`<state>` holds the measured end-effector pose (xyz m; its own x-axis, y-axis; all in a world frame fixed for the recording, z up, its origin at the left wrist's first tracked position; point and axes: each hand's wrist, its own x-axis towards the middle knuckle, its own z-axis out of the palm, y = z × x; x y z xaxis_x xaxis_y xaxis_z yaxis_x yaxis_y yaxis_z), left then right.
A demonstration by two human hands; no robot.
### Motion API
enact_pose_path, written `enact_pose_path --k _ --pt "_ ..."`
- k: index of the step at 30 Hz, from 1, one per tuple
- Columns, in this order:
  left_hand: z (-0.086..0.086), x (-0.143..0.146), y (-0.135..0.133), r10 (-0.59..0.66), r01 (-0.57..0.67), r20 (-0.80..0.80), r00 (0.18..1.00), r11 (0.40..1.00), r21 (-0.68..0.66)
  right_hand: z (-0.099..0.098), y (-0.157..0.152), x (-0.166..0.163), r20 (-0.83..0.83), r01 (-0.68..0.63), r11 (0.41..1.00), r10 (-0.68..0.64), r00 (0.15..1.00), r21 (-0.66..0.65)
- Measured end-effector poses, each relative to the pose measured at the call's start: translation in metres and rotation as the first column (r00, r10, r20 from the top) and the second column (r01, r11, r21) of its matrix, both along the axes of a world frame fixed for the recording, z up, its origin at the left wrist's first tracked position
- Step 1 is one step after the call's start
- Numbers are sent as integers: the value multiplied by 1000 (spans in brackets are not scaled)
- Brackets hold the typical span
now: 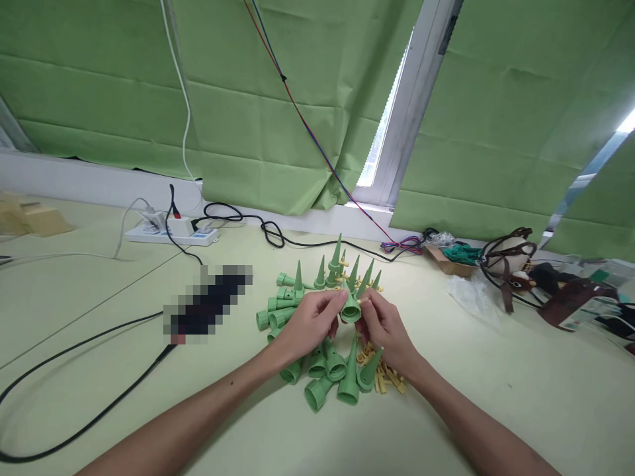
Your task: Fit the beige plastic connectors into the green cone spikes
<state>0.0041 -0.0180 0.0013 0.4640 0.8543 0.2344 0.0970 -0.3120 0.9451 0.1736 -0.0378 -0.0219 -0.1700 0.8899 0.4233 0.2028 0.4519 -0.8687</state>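
My left hand (pixel 317 316) is closed on a green plastic watering spike (pixel 352 311), its round open end facing me. My right hand (pixel 384 324) pinches at the spike's other side, where a small yellow valve (pixel 362 302) shows at the fingertips, mostly hidden by them. Around both hands lie several more green spikes, some on their sides like the front one (pixel 317 393). Others stand point up behind, such as the tall spike (pixel 336 254). Below my right hand is a pile of small yellow valves (pixel 389 380).
A pixelated dark object (pixel 208 304) with black cables lies to the left. A white power strip (pixel 171 235) sits by the wall. To the right are a clear plastic bag (pixel 471 301), a cardboard box (pixel 449 261) and a brown strapped item (pixel 563 304). Green blinds hang behind.
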Motion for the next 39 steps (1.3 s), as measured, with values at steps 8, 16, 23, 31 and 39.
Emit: enact_pose_path --k 8,16,23,31,39 --pt "1 0 -2 45 -14 -131 990 974 227 -2 2 2 6 31 999 -31 999 -28" --pt "-4 0 -1 91 -11 -170 981 906 423 -1 4 2 8 63 997 -63 998 -43" --pt "-7 -1 1 92 20 -185 978 850 526 4 2 1 60 92 996 -91 994 -11" --pt "-14 -3 4 75 90 -220 973 749 656 7 0 0 116 112 993 -107 988 -39" --pt "-18 -2 6 194 14 -210 958 700 714 3 2 -1 27 119 993 -118 993 -27"
